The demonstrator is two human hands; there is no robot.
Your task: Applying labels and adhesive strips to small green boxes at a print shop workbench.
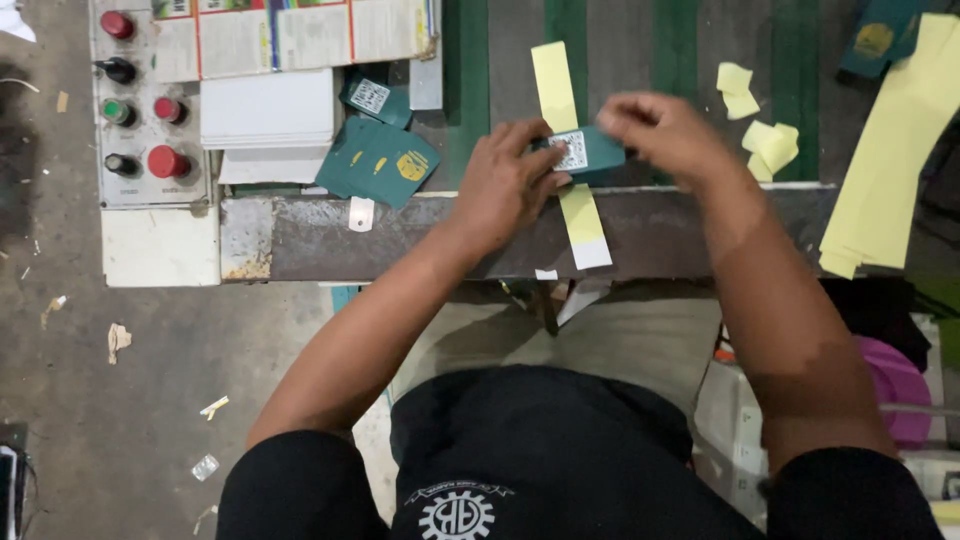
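Both hands meet over a small dark green card (598,150) that carries a white square code sticker (572,150). My left hand (505,185) grips the card's left end, thumb by the sticker. My right hand (665,132) pinches its right end from above. The card is held just above a long pale yellow backing strip (565,140) that runs from the bench top over the metal front edge (420,235). A loose pile of similar green cards (380,158) lies to the left of my left hand.
A control panel (145,110) with red, green and black buttons sits at far left. A white card stack (268,112) lies beside it. Torn yellow scraps (765,140) and long yellow strips (895,150) lie at right. Paper bits litter the floor (120,340).
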